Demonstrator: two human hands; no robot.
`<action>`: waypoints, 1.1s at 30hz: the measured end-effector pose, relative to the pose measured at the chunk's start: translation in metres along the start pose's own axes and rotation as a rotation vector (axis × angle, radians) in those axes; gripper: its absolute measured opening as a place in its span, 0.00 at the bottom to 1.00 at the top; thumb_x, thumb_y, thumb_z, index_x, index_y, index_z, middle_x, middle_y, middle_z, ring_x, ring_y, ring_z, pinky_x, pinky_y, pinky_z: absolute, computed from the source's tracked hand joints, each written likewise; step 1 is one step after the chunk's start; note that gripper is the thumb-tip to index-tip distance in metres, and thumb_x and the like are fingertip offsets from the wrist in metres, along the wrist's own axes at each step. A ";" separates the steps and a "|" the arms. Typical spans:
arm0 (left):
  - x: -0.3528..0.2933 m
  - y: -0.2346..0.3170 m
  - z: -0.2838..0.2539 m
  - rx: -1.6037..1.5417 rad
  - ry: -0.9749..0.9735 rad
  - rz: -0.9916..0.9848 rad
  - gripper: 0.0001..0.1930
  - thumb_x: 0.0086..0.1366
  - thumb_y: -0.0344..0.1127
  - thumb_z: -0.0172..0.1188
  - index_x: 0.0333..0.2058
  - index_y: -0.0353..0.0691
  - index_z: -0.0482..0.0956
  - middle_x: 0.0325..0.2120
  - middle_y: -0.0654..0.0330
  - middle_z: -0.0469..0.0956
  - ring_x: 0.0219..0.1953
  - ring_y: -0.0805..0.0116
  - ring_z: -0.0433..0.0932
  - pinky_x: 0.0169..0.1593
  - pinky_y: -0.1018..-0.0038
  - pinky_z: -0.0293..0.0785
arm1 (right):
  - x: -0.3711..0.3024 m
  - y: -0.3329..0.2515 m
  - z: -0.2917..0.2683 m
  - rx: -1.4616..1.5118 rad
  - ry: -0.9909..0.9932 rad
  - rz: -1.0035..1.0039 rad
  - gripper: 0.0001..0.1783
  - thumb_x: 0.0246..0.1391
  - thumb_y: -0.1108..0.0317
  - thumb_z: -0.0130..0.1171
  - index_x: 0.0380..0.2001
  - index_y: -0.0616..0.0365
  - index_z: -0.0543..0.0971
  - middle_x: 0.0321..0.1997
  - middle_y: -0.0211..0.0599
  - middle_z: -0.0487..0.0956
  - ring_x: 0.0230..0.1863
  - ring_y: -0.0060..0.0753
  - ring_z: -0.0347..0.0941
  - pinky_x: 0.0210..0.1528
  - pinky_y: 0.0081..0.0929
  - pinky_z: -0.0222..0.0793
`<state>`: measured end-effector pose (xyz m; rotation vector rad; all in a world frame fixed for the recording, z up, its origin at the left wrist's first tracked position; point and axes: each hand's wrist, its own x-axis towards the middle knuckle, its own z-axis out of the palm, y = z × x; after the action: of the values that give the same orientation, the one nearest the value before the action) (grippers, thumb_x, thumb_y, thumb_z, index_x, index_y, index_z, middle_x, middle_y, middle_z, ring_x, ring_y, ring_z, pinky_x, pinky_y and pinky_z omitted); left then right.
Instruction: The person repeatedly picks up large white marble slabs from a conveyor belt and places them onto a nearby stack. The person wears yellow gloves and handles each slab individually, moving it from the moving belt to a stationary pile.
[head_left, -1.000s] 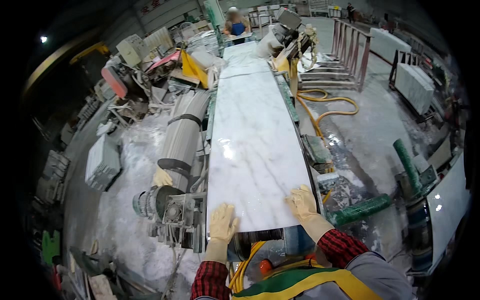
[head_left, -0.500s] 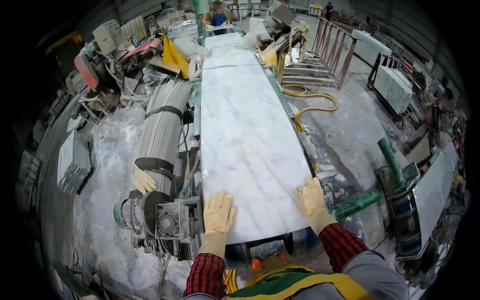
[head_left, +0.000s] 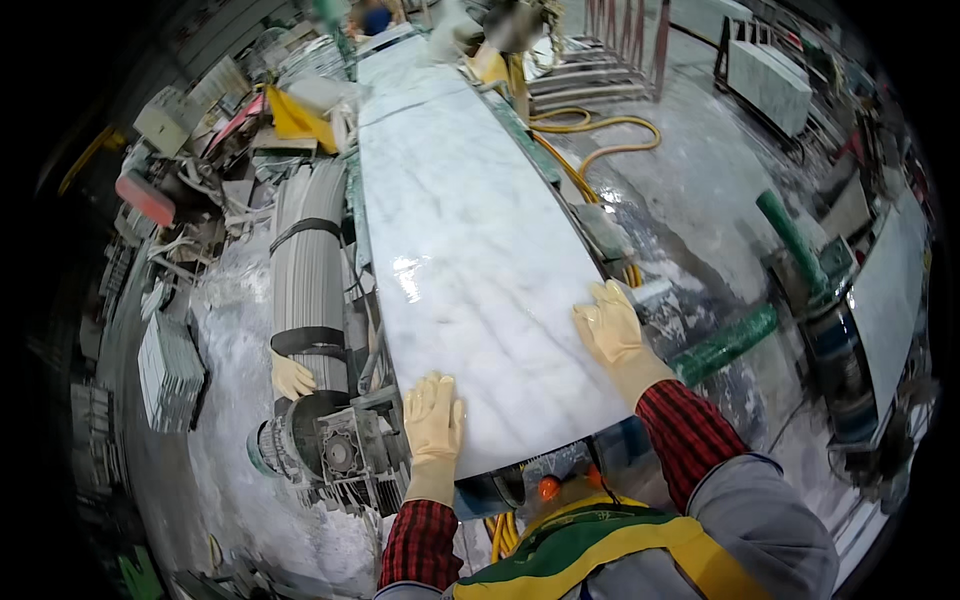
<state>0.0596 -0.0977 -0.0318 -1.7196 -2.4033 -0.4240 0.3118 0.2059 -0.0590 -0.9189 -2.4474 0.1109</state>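
A long, wet white stone slab (head_left: pixel 480 240) with faint grey veins stretches away from me over a belt machine. My left hand (head_left: pixel 434 420), in a cream rubber glove, lies on its near left edge with the fingers stretched forward. On the right edge, somewhat farther up, rests my right hand (head_left: pixel 612 325), gloved alike, its fingers a little bent on the stone and not wrapped round anything I can see. A bright reflection shines on the wet surface ahead of my left hand.
Left of the slab stand a motor (head_left: pixel 335 450), a loose cream glove (head_left: pixel 291 375) and a long ribbed grey bundle (head_left: pixel 308 260) with dark straps. A green roller (head_left: pixel 725 345) lies to the right, with a yellow hose (head_left: pixel 640 135) on the floor beyond. A person (head_left: pixel 375 18) is partly visible at the far end.
My view has tilted and shifted, so the slab now leans to the upper left. My right hand has slid forward along the right edge; my left hand stays near the left corner.
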 end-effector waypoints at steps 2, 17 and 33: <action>-0.002 -0.004 0.010 -0.015 0.006 0.016 0.25 0.73 0.39 0.65 0.66 0.41 0.77 0.68 0.44 0.76 0.72 0.41 0.71 0.76 0.45 0.63 | -0.003 0.002 -0.006 -0.004 -0.038 0.022 0.11 0.67 0.59 0.65 0.39 0.50 0.92 0.54 0.58 0.86 0.64 0.64 0.77 0.78 0.56 0.65; 0.009 -0.001 0.002 0.038 -0.090 0.007 0.25 0.75 0.39 0.63 0.67 0.41 0.75 0.69 0.44 0.74 0.73 0.41 0.70 0.76 0.45 0.61 | 0.000 0.011 0.018 0.003 -0.028 0.052 0.16 0.70 0.56 0.60 0.31 0.50 0.87 0.41 0.47 0.86 0.57 0.53 0.79 0.71 0.51 0.67; 0.006 -0.001 0.002 0.017 -0.087 -0.009 0.28 0.73 0.42 0.65 0.68 0.41 0.75 0.70 0.43 0.75 0.73 0.39 0.71 0.78 0.41 0.59 | 0.010 0.011 0.012 -0.050 0.059 -0.053 0.16 0.69 0.58 0.63 0.26 0.50 0.85 0.42 0.45 0.86 0.54 0.54 0.79 0.70 0.53 0.69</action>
<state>0.0567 -0.0923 -0.0320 -1.7560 -2.4673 -0.3363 0.3060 0.2216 -0.0682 -0.8657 -2.4273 0.0045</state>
